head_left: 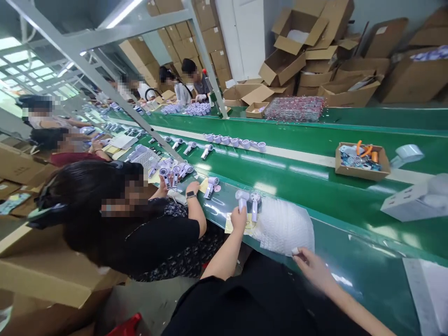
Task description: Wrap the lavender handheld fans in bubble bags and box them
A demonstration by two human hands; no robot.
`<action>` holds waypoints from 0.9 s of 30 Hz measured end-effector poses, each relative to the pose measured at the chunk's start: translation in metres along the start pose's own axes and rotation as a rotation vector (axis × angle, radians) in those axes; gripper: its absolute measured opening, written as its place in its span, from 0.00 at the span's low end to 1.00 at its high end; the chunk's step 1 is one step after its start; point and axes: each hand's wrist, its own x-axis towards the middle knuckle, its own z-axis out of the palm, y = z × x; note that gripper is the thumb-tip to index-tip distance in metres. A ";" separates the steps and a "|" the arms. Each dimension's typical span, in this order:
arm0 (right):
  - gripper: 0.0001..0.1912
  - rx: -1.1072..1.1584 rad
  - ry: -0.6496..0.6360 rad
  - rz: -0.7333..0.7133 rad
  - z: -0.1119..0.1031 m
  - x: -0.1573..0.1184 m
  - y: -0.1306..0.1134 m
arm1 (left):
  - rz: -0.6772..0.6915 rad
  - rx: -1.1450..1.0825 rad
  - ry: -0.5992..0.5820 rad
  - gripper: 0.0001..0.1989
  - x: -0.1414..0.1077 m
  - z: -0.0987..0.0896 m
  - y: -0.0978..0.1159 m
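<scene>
My left hand [239, 219] is closed around the handle of a pale lilac handheld fan [242, 196], its round head up. Right beside it, a second handheld fan [255, 205] lies on the green bench with its grille showing. A sheet of bubble wrap [285, 224] is spread to the right of both fans. At its near right corner my right hand [311, 267] has its fingertips pinched on the edge, with something white at the fingertip. A yellow paper [229, 224] sits partly under my left hand.
A co-worker [157, 224] sits close on my left, handling several fans. A conveyor belt [297, 175] runs behind the bench, carrying a row of fan heads [234, 141] and a small carton of parts [364, 161]. A white box [402, 203] stands at right.
</scene>
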 end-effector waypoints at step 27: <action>0.07 1.006 0.375 0.477 -0.087 -0.071 0.034 | 1.342 1.052 -0.862 0.06 -0.128 0.118 -0.011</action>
